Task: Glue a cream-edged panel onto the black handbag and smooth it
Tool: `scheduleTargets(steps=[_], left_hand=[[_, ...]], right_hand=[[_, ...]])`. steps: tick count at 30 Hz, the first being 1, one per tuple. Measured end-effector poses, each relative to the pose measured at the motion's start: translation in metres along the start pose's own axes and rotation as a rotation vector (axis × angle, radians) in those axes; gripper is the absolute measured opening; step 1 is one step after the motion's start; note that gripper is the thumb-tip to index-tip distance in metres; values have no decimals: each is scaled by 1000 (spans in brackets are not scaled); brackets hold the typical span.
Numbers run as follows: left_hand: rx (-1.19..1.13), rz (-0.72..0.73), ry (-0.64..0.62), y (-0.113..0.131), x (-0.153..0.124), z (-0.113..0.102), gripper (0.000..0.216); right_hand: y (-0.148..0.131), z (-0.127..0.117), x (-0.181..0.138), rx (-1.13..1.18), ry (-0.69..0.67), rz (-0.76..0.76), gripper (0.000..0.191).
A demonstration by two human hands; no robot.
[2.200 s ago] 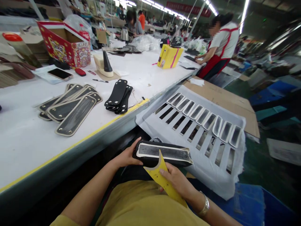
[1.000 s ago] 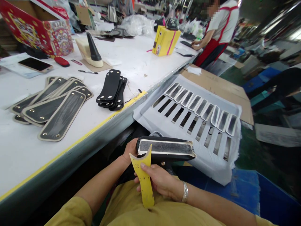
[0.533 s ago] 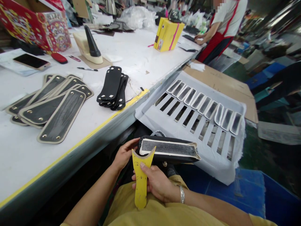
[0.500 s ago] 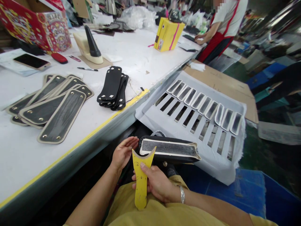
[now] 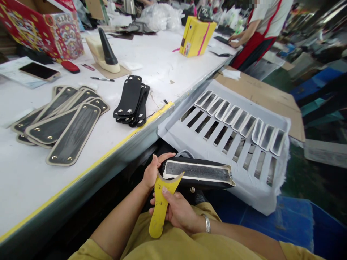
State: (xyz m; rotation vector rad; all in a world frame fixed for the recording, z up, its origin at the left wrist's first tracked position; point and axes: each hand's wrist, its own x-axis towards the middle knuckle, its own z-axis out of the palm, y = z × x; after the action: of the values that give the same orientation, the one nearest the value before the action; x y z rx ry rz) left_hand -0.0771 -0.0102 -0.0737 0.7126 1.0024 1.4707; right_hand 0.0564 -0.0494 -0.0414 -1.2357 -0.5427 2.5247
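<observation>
My right hand (image 5: 182, 212) is closed around a yellow flat tool (image 5: 159, 206) with a concave, two-pointed end, its thumb pressed on the face. One point of the tool overlaps the near left end of a black bag-like piece (image 5: 206, 185) lying across my lap. A dark strip (image 5: 197, 171) with a pale, uneven border runs along that piece's upward side. At its left end is my left hand (image 5: 154, 171), fingers stretched out along the upper edge and thumb raised. Whether the fingertips press on the piece is hard to see.
Left, the white table (image 5: 24, 187) bears pale-edged dark panels (image 5: 73, 137), black panels (image 5: 129, 96), a phone (image 5: 39, 71) and a yellow box (image 5: 195, 37). To the right, pale-bordered strips (image 5: 232, 115) lie on a slotted grey sheet (image 5: 176, 135). A person (image 5: 252, 39) works at the far edge.
My left hand has moved right, onto or against the end of the black piece. The yellow tool has tilted, its handle swinging left. The view has shifted slightly.
</observation>
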Motion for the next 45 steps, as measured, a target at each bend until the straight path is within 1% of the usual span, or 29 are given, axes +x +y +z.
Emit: scheduleTargets(steps=[9,15,18,22,25,27,30,35,39,45], left_hand=[[282,-9,-53,12,5,1,71],[442,70,-94,18,8,3,65],[496,94,-96,18,11,3,64],[529,87,-97,20,14,4,64],[542,68,-97,23,16,6,64],[560,53,-110,24,18,8,63],[590,47,-142,24,20,8,59],[710,148,-180,21,19,6,50],[780,210,-141,20,15,10,46],[766,242,-48,13,6,17,43]], right_hand=[[4,1,3,66,-39,-7,61],[11,0,5,122,-48,-20,62],[12,2,5,134,-46,-30,62],[11,6,5,137,-26,-47,59],[10,10,5,169,-19,-35,63],[11,12,5,194,-21,-24,64],[13,13,6,222,-26,-23,60],[12,13,4,212,-5,-20,61],[6,10,-2,144,40,-10,64],[5,-5,-8,37,58,-23,62]])
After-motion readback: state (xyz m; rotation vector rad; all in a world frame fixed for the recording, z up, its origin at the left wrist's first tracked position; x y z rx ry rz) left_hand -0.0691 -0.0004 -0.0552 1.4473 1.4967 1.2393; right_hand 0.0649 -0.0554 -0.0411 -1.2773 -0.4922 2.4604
